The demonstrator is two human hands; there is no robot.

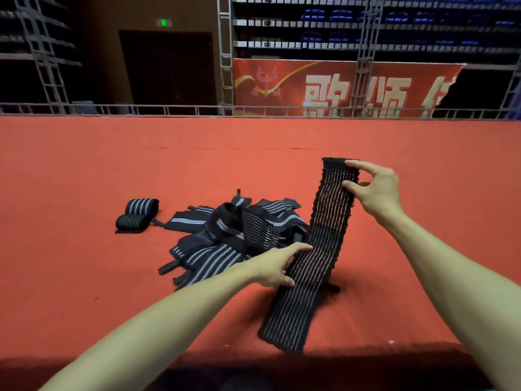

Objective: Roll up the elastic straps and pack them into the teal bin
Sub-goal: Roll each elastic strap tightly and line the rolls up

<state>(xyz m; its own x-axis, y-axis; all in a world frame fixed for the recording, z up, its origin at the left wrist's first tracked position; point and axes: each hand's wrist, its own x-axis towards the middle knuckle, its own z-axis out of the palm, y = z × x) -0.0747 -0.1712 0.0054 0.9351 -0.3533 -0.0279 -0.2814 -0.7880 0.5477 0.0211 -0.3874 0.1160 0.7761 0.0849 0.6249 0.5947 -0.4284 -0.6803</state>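
Red banner behind red-covered surface

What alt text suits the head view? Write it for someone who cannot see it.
A person holds a black striped elastic strap over a red surface, right hand pinching its top end, left hand gripping its middle. Left of it lie a pile of unrolled straps and two rolled straps.

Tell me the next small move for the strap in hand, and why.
Probably start curling the top end inward: the right hand pinches the strap at its top end, the left hand grips its middle, and it is stretched flat, unrolled. Two rolled straps lie beside the pile.
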